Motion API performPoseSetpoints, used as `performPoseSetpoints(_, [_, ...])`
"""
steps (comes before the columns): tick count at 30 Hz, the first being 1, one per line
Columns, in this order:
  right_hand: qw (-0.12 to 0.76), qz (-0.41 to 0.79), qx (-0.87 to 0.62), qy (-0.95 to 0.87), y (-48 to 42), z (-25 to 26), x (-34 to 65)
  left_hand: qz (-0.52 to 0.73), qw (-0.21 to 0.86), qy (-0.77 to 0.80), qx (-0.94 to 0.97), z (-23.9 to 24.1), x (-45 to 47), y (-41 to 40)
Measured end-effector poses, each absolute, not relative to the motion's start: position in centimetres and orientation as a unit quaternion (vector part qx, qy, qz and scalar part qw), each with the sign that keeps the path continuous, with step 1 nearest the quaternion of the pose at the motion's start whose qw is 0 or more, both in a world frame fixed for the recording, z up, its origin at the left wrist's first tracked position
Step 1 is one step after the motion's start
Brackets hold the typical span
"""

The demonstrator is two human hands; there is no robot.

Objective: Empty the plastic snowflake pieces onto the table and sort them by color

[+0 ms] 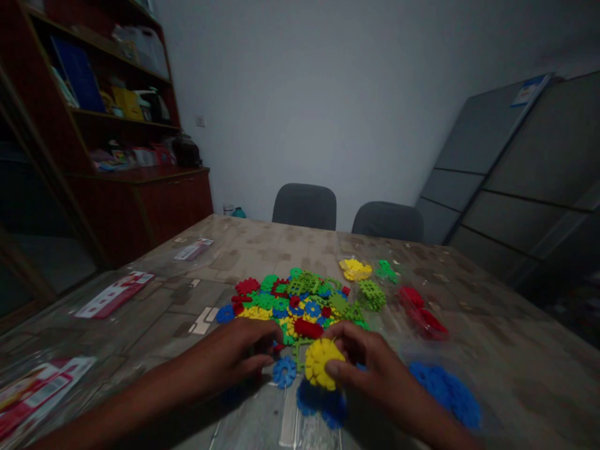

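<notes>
The right hand [370,362] has its grip closed on a yellow disc [321,362], thumb and fingers pinching it just above the table [492,337]. The left hand [234,353] curls beside it, fingers bent near a small red piece [278,347]; I cannot tell whether it holds it. A blue disc [284,371] lies between the hands, and a pile of coloured pieces [300,303] lies just beyond.
</notes>
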State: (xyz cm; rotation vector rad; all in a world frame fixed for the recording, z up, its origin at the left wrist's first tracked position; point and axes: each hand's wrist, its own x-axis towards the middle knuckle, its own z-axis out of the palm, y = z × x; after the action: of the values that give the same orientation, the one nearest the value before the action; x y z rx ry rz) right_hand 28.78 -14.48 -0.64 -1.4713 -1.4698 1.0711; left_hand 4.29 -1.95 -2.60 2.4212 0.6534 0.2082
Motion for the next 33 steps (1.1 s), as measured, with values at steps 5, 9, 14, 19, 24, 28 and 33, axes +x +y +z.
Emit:
performPoseSetpoints(5, [0.433, 0.281, -0.651, -0.556, -13.3, 2.9, 35.7, 0.098, 0.295, 0.261, 0.914, -2.3, 4.0, -1.6])
performPoseSetpoints(9, [0.427, 0.215, -0.722, -0.5, -9.6, 4.2, 41.2, 0.115, 0.289, 0.273, 0.911, -2.4, 3.8, -0.5])
performPoseSetpoints(14, [0.366, 0.201, -0.783, -0.461, -3.4, 3.5, 44.4, 0.146, 0.284, 0.281, 0.905, -2.7, 3.3, 1.4])
performPoseSetpoints(19, [0.309, 0.165, -0.807, -0.475, -0.5, 3.3, 44.0, 0.196, 0.267, 0.29, 0.898, -3.5, 2.1, 4.2])
performPoseSetpoints(24, [0.241, 0.17, -0.762, -0.577, -1.8, 2.7, 39.2, 0.303, 0.226, 0.379, 0.845, -6.5, 1.1, 8.0])
performPoseSetpoints(28, [0.153, 0.153, -0.757, -0.616, -2.0, 0.5, 33.4, 0.286, 0.241, 0.407, 0.833, -8.8, 1.4, 8.6])
performPoseSetpoints(33, [0.081, 0.119, -0.819, -0.555, 0.1, -1.8, 28.8, 0.26, 0.254, 0.374, 0.853, -9.5, 2.2, 7.5])
